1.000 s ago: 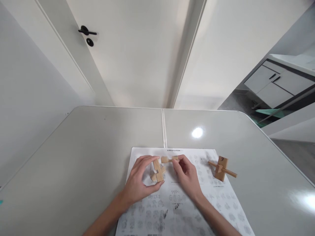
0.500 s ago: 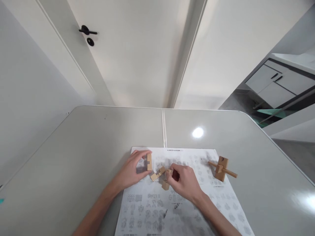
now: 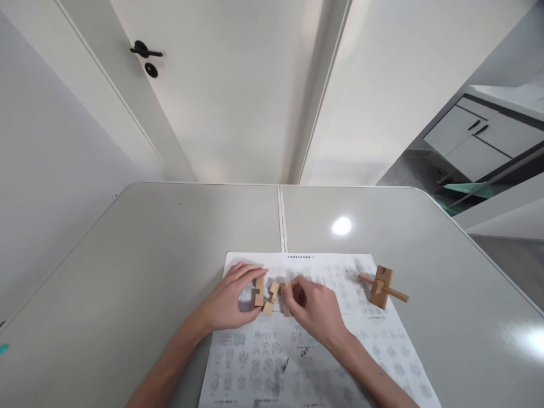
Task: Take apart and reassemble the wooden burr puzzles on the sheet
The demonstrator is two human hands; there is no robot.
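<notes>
My left hand curves round a notched wooden puzzle piece, with fingertips at its far end and the thumb at its near end. Just to the right, a second notched piece lies slanted on the printed sheet, between the hands. My right hand is closed in a pinch at another light wooden piece, whose right part is hidden behind the fingers. Farther right sits a darker assembled wooden puzzle, a marked flat block with a rod across it.
The white printed sheet with rows of small figures lies under both hands. It rests on a grey table with a pale seam. Behind stands a white door with a black handle; white cabinets are at the right.
The slanted middle piece has turned more upright and nearer the left hand's piece. The left hand's piece now shows its notch from the side. The right hand has shifted slightly left.
</notes>
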